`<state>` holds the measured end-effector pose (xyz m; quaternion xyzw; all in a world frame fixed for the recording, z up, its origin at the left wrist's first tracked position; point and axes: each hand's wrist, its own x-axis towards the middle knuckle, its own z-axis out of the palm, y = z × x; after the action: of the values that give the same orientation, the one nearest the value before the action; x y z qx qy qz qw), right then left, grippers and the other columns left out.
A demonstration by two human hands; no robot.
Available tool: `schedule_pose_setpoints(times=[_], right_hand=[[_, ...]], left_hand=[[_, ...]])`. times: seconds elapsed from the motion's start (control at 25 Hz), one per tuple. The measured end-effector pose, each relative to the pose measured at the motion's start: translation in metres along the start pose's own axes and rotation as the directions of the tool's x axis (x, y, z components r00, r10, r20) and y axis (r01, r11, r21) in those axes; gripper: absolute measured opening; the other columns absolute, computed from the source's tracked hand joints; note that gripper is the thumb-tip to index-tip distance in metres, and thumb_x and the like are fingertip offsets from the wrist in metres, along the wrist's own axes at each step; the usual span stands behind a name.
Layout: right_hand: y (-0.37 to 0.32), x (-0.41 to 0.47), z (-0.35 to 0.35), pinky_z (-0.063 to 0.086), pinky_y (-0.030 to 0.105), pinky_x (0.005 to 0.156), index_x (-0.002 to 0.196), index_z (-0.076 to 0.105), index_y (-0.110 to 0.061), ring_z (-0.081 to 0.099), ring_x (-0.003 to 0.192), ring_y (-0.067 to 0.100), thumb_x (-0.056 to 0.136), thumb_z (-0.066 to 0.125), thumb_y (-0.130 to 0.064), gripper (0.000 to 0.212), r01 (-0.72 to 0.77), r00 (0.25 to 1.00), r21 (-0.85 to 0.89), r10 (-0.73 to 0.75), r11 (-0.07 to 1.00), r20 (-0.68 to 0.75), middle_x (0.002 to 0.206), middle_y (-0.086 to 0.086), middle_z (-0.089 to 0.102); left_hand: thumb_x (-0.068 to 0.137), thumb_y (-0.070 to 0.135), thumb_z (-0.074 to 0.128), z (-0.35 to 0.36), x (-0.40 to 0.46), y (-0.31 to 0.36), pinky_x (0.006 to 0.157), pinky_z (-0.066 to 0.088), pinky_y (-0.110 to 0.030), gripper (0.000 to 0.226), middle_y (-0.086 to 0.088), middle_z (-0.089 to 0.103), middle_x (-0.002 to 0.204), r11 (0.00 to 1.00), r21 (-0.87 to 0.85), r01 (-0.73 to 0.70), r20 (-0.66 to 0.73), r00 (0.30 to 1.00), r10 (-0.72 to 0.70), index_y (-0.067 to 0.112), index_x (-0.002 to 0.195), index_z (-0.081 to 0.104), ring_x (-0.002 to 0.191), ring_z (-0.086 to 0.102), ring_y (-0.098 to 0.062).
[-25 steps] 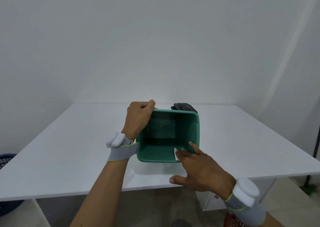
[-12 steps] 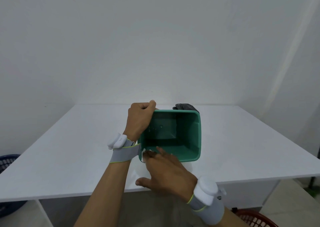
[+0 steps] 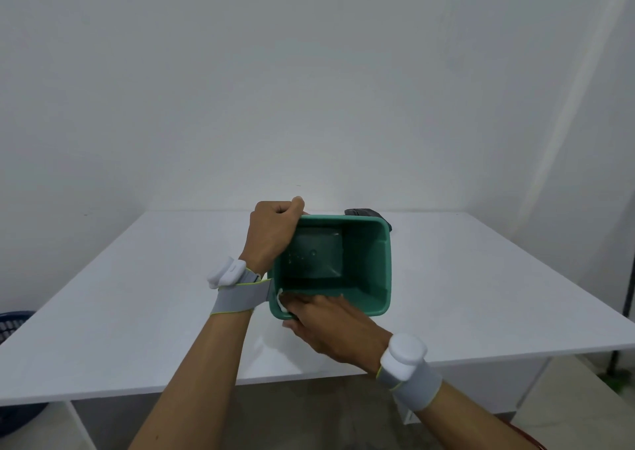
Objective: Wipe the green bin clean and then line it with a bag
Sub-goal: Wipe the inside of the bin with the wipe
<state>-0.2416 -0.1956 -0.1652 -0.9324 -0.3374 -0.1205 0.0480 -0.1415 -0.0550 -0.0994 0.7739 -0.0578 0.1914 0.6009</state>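
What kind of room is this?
Probably a plain workroom or test room, though that is hard to tell. There is a bare white wall, a big white table and a green bin being wiped, with a laundry-style basket on the floor.

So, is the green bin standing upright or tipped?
Tipped. The green bin shows its opening and inner bottom to the camera. The left hand grips its far rim.
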Motion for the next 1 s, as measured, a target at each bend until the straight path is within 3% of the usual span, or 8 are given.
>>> schedule_pose_setpoints(times=[0.12, 0.24, 0.44, 0.52, 0.6, 0.8, 0.88, 1.0], right_hand=[[0.003, 0.007, 0.008, 0.058, 0.039, 0.091, 0.131, 0.053, -0.013, 0.067, 0.097, 0.031, 0.110, 0.046, -0.033, 0.030, 0.045, 0.998, 0.000, -0.045, 0.999, -0.032, 0.123, 0.010, 0.067], [-0.001, 0.015, 0.018, 0.058, 0.035, 0.093, 0.133, 0.052, -0.013, 0.067, 0.096, 0.029, 0.110, 0.048, -0.030, 0.029, 0.041, 0.997, 0.015, -0.040, 0.999, -0.061, 0.123, 0.010, 0.066], [-0.011, 0.027, 0.027, 0.055, 0.034, 0.095, 0.139, 0.050, -0.012, 0.066, 0.101, 0.029, 0.110, 0.046, -0.028, 0.033, 0.011, 0.994, 0.054, -0.005, 0.998, -0.110, 0.125, 0.011, 0.065], [-0.016, 0.031, 0.028, 0.053, 0.031, 0.091, 0.138, 0.051, -0.012, 0.066, 0.099, 0.028, 0.110, 0.047, -0.027, 0.032, 0.004, 0.989, 0.050, 0.003, 0.999, -0.146, 0.123, 0.010, 0.066], [-0.021, 0.037, 0.024, 0.052, 0.029, 0.083, 0.133, 0.054, -0.012, 0.066, 0.092, 0.027, 0.110, 0.047, -0.026, 0.028, -0.001, 0.978, 0.090, 0.020, 0.996, -0.210, 0.117, 0.010, 0.067], [-0.026, 0.054, 0.018, 0.051, 0.028, 0.065, 0.113, 0.059, -0.014, 0.065, 0.073, 0.025, 0.110, 0.045, -0.033, 0.024, -0.054, 0.914, 0.121, 0.098, 0.991, -0.393, 0.097, 0.006, 0.070], [-0.030, 0.059, 0.021, 0.052, 0.026, 0.064, 0.111, 0.062, -0.013, 0.065, 0.072, 0.024, 0.108, 0.049, -0.033, 0.024, -0.086, 0.882, 0.176, 0.157, 0.981, -0.444, 0.095, 0.006, 0.071], [-0.036, 0.065, 0.022, 0.061, 0.038, 0.070, 0.116, 0.065, -0.011, 0.068, 0.075, 0.027, 0.108, 0.050, -0.032, 0.027, -0.119, 0.848, 0.282, 0.245, 0.952, -0.469, 0.101, 0.009, 0.073]], left_hand=[[0.102, 0.044, 0.059, -0.007, 0.005, 0.000, 0.070, 0.048, -0.028, 0.057, 0.011, 0.080, 0.079, 1.000, -0.023, -0.001, 0.018, 1.000, 0.001, 0.000, 0.067, 0.067, 0.063, 0.055, -0.007], [0.104, 0.051, 0.059, -0.017, 0.005, 0.000, 0.082, 0.054, -0.029, 0.047, 0.013, 0.081, 0.087, 1.000, -0.014, -0.026, 0.079, 0.996, 0.027, 0.018, 0.080, 0.085, 0.084, 0.069, -0.010], [0.107, 0.041, 0.060, -0.032, 0.006, 0.002, 0.105, 0.048, -0.019, 0.028, 0.018, 0.076, 0.124, 0.986, -0.137, -0.091, 0.160, 0.981, 0.112, 0.029, 0.122, 0.080, 0.122, 0.065, 0.003], [0.107, 0.038, 0.060, -0.037, 0.007, 0.002, 0.103, 0.046, -0.015, 0.031, 0.020, 0.071, 0.132, 0.978, -0.192, -0.083, 0.169, 0.979, 0.116, 0.028, 0.133, 0.074, 0.125, 0.061, 0.008], [0.108, 0.038, 0.060, -0.040, 0.005, 0.000, 0.109, 0.046, -0.022, 0.034, 0.017, 0.070, 0.136, 0.973, -0.220, -0.065, 0.160, 0.982, 0.102, 0.025, 0.136, 0.072, 0.129, 0.060, 0.004], [0.109, 0.045, 0.055, -0.042, -0.005, -0.004, 0.098, 0.052, -0.032, 0.031, 0.011, 0.076, 0.115, 0.988, -0.150, -0.049, 0.206, 0.975, 0.080, 0.027, 0.123, 0.075, 0.109, 0.069, -0.010], [0.109, 0.051, 0.050, -0.042, -0.007, -0.003, 0.100, 0.053, -0.034, 0.037, 0.006, 0.074, 0.123, 0.994, -0.105, -0.036, 0.270, 0.961, 0.064, 0.028, 0.129, 0.072, 0.115, 0.067, -0.014], [0.109, 0.056, 0.045, -0.043, -0.012, -0.002, 0.092, 0.053, -0.025, 0.043, 0.007, 0.072, 0.124, 0.998, -0.026, -0.064, 0.353, 0.933, 0.069, 0.029, 0.133, 0.068, 0.114, 0.066, -0.008]])
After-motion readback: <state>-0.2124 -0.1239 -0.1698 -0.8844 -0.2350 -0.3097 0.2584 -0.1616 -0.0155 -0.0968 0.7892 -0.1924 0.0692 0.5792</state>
